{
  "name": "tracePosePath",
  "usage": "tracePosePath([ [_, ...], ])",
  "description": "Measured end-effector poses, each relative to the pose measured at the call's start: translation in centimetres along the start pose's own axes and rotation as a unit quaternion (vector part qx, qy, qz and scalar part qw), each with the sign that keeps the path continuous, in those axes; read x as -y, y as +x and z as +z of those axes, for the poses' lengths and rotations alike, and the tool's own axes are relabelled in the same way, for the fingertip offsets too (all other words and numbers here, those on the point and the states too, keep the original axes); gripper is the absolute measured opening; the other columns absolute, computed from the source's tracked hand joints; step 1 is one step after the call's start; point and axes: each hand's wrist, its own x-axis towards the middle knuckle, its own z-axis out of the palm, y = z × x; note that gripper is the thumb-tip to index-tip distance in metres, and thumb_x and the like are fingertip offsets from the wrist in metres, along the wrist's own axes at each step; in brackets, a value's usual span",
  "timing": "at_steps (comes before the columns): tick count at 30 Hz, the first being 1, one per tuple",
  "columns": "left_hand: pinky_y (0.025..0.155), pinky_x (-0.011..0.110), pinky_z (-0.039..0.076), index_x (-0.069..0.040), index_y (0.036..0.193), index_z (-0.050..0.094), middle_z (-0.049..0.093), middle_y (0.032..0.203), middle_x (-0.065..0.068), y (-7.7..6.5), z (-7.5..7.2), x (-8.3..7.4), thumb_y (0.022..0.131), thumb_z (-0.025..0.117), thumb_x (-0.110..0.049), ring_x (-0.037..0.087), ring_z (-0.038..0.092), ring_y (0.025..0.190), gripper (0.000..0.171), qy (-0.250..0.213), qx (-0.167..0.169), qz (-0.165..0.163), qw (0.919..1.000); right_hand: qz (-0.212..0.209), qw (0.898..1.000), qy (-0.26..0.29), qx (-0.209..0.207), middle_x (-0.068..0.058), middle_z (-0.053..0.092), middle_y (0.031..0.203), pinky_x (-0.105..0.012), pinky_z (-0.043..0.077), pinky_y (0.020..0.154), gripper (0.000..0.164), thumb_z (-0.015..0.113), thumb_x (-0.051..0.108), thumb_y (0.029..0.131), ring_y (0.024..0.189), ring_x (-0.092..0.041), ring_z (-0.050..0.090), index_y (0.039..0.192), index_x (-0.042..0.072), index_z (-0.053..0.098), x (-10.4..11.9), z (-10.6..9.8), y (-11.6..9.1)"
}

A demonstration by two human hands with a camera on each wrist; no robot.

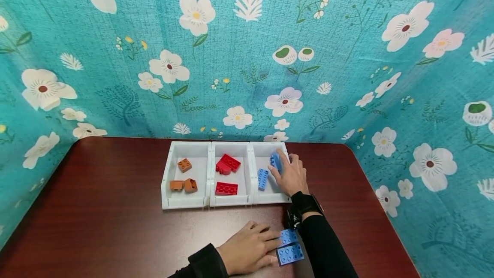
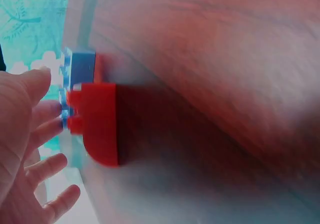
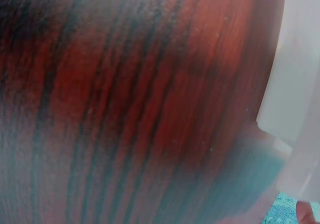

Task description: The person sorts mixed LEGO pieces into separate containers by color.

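Head view: near the far edge of the surface (image 1: pixel 96 205), the right hand (image 1: pixel 292 177) pinches a blue brick (image 1: pixel 275 161) in a white tray (image 1: pixel 231 201), seemingly placing it, next needing release; left wrist: left hand (image 2: pixel 15 136) loosely spread beside a red brick (image 2: pixel 100 124); right wrist: grip out of sight.

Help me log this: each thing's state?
White plastic three-compartment tray, open
Orange plastic bricks, left compartment
Red plastic bricks, middle compartment
Two blue rectangular plastic bricks, outside, studs up
Rounded red plastic brick, outside, studs up
Right hand, gripping a blue brick
Another blue brick, right compartment
Left hand, fingers spread
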Motion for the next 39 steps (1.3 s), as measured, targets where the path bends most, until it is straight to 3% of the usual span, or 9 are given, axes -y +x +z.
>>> tracePosePath([
  [7, 0.093, 0.033, 0.051, -0.018, 0.124, 0.073, 0.067, 0.126, -0.007, -0.8, -0.6, 0.5, 0.107, 0.049, -0.039, 0.012, 0.059, 0.119, 0.035, 0.013, -0.047, -0.016, 0.9987, -0.006, 1.0, -0.001, -0.011, -0.028, 0.041, 0.144, -0.065, 0.041, 0.094, 0.067, 0.063, 0.043, 0.1, 0.124, -0.047, 0.047, 0.158, 0.023, 0.037, 0.0, -0.1, -0.1],
  [13, 0.082, 0.028, 0.05, -0.02, 0.112, 0.073, 0.066, 0.111, -0.005, -0.3, -0.1, 0.0, 0.102, 0.059, -0.04, 0.01, 0.06, 0.104, 0.027, 0.037, -0.084, -0.055, 0.9942, -0.012, 1.0, -0.001, -0.017, -0.027, 0.042, 0.143, -0.063, 0.042, 0.091, 0.066, 0.062, 0.044, 0.1, 0.122, -0.046, 0.048, 0.158, 0.023, 0.038, -0.1, 0.1, -0.1],
  [21, 0.07, 0.025, 0.049, -0.018, 0.109, 0.073, 0.068, 0.097, -0.005, 1.7, 0.5, -1.1, 0.088, 0.079, -0.037, 0.009, 0.063, 0.092, 0.029, 0.051, -0.077, -0.142, 0.9856, -0.015, 1.0, -0.007, -0.019, -0.027, 0.041, 0.142, -0.063, 0.042, 0.09, 0.066, 0.061, 0.045, 0.1, 0.121, -0.047, 0.048, 0.158, 0.024, 0.037, -0.2, 0.3, -0.1],
  [26, 0.072, 0.025, 0.052, -0.014, 0.106, 0.071, 0.068, 0.092, -0.004, 2.0, 0.1, -1.1, 0.083, 0.084, -0.026, 0.009, 0.064, 0.09, 0.029, 0.035, -0.079, -0.156, 0.984, -0.011, 1.0, -0.003, -0.007, -0.027, 0.04, 0.143, -0.064, 0.041, 0.092, 0.065, 0.06, 0.044, 0.102, 0.123, -0.047, 0.047, 0.158, 0.024, 0.036, -0.1, 0.0, -0.2],
  [29, 0.075, 0.025, 0.054, -0.01, 0.105, 0.07, 0.067, 0.092, -0.002, 1.7, -1.0, -0.6, 0.082, 0.086, -0.022, 0.01, 0.065, 0.089, 0.031, 0.013, -0.104, -0.156, 0.9822, -0.007, 1.0, 0.008, 0.0, -0.028, 0.039, 0.145, -0.065, 0.04, 0.095, 0.06, 0.055, 0.041, 0.104, 0.127, -0.048, 0.045, 0.158, 0.023, 0.036, 0.1, -0.2, -0.1],
  [33, 0.08, 0.027, 0.057, -0.005, 0.112, 0.069, 0.07, 0.099, 0.005, 1.4, -3.8, 0.5, 0.082, 0.086, -0.019, 0.015, 0.067, 0.092, 0.037, -0.018, -0.16, -0.166, 0.9729, -0.002, 1.0, 0.014, -0.002, -0.029, 0.039, 0.146, -0.066, 0.039, 0.097, 0.054, 0.05, 0.037, 0.107, 0.129, -0.049, 0.044, 0.158, 0.023, 0.037, 0.1, -0.4, 0.0],
  [39, 0.079, 0.029, 0.061, 0.0, 0.125, 0.065, 0.07, 0.112, 0.017, 1.8, -8.9, 2.9, 0.084, 0.084, -0.018, 0.022, 0.068, 0.094, 0.049, -0.053, -0.246, -0.206, 0.9456, -0.005, 1.0, 0.013, -0.01, -0.029, 0.041, 0.143, -0.065, 0.042, 0.093, 0.053, 0.049, 0.036, 0.108, 0.126, -0.049, 0.047, 0.157, 0.023, 0.038, -0.1, -0.2, -0.1],
])
